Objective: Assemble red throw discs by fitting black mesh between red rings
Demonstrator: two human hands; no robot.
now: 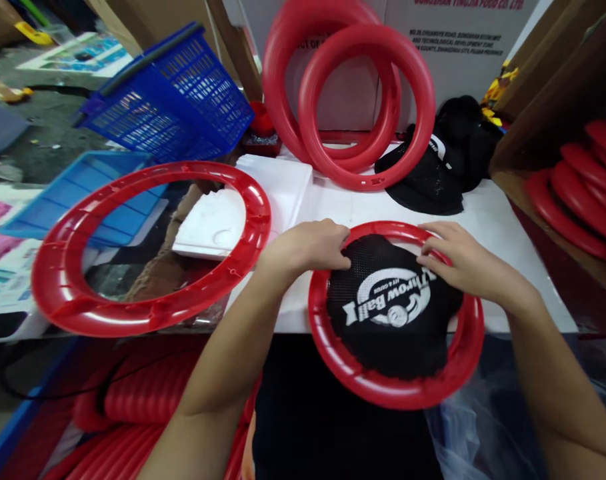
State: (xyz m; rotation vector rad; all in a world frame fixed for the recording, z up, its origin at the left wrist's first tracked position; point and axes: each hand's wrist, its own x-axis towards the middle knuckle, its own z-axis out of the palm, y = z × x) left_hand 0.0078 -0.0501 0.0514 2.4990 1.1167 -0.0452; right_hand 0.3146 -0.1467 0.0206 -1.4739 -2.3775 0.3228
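Note:
A red plastic ring (333, 347) tilts at the front edge of the white table, with a black mesh disc (407, 347) lying inside it. White lettering reading "Throw Ball" is printed on the mesh, whose edge is loose and wavy. My left hand (317, 247) pinches the mesh at the ring's upper left, thumb on the fabric. At the upper right, my right hand (457, 257) has its fingers bent over the ring and the mesh edge. Left of my left arm lies another red ring (153, 317), its ribbed hollow side facing up.
Two red rings (367, 40) lean on a printed carton (457, 73). Black mesh discs (433, 180) are piled beside them. A blue basket (183, 100), blue tray (83, 193) and white foam block (207, 227) stand left. Red rings (577, 193) are stacked right; more (147, 393) lie below.

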